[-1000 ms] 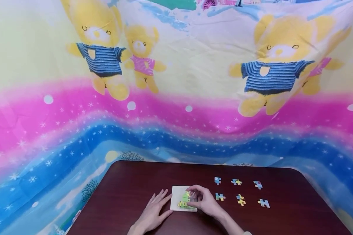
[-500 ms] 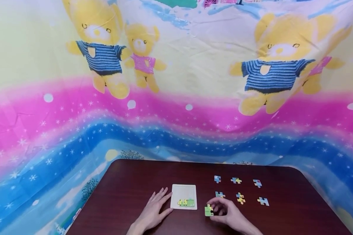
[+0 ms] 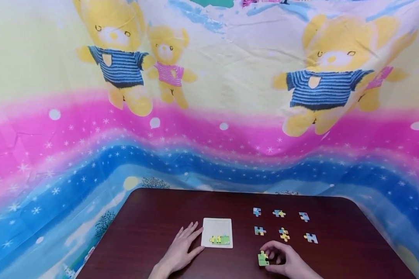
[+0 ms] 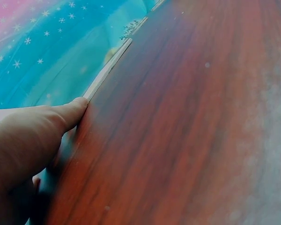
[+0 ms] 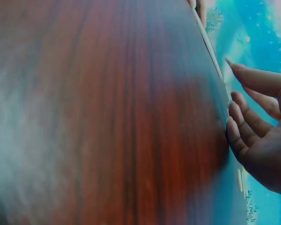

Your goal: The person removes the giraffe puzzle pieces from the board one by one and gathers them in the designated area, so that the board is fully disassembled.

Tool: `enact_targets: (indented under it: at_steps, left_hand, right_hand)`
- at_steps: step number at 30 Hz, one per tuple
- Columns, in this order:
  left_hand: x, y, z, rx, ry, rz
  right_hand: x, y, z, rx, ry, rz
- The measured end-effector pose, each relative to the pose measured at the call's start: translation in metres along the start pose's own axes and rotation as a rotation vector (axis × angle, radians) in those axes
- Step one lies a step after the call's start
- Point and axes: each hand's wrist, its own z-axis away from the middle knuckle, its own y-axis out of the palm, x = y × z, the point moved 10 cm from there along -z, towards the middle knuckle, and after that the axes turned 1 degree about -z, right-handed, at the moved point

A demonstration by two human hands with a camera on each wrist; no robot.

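Note:
A white square puzzle tray [image 3: 214,226] lies on the table, with joined green and yellow pieces [image 3: 219,240] along its near side. My left hand [image 3: 181,246] lies flat, its straight fingers and thumb touching the tray's left edge. In the left wrist view, my thumb [image 4: 75,112] meets the tray's rim [image 4: 110,70]. Right of the tray, my right hand [image 3: 283,257] pinches a green and yellow puzzle piece [image 3: 263,259] between thumb and forefinger, low over the table or on it. The right wrist view shows that hand's curved fingers [image 5: 253,112]; the piece is not clear there.
Several loose puzzle pieces lie in two rows beyond my right hand, among them a yellow one [image 3: 284,234] and a pale blue one [image 3: 311,238]. The dark wooden table [image 3: 160,209] ends against a printed bear cloth [image 3: 209,166].
My right hand has lifted the green and yellow puzzle piece off the tray and carried it right and nearer to me. My left hand has stayed at the tray's edge.

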Motion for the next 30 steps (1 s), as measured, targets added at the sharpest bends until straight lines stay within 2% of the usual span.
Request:
enact_targets:
  at_steps: [3, 8, 10, 13, 15, 20, 25, 28, 30]
  left_hand:
    - [0.002, 0.002, 0.000, 0.013, -0.013, 0.004]
    - [0.001, 0.001, 0.002, -0.029, 0.009, -0.016]
    - [0.002, 0.002, 0.002, -0.052, 0.022, -0.023]
    - [0.005, 0.004, 0.002, -0.047, 0.022, -0.012]
    - [0.008, 0.006, 0.002, -0.046, 0.013, -0.007]
    - [0.007, 0.006, 0.000, -0.061, 0.020, -0.011]
    - [0.002, 0.000, 0.000, -0.081, 0.034, -0.019]
    - [0.000, -0.001, 0.001, -0.041, 0.008, -0.011]
    - [0.003, 0.002, 0.001, -0.014, -0.013, 0.002]
  right_hand:
    - [-0.005, -0.001, 0.002, 0.006, 0.027, -0.002]
    - [-0.016, 0.000, 0.003, 0.045, 0.063, 0.025]
    - [-0.017, 0.000, 0.004, 0.054, 0.032, 0.065]
    - [-0.016, 0.000, 0.004, 0.044, -0.036, 0.135]
    - [-0.015, 0.001, 0.004, 0.032, -0.052, 0.154]
    - [-0.009, 0.000, 0.002, 0.011, -0.013, 0.138]
    - [0.014, -0.009, -0.005, -0.090, -0.061, 0.273]
    - [0.022, -0.013, -0.016, -0.147, -0.035, 0.309]
    - [0.027, -0.009, -0.026, -0.146, -0.020, 0.293]
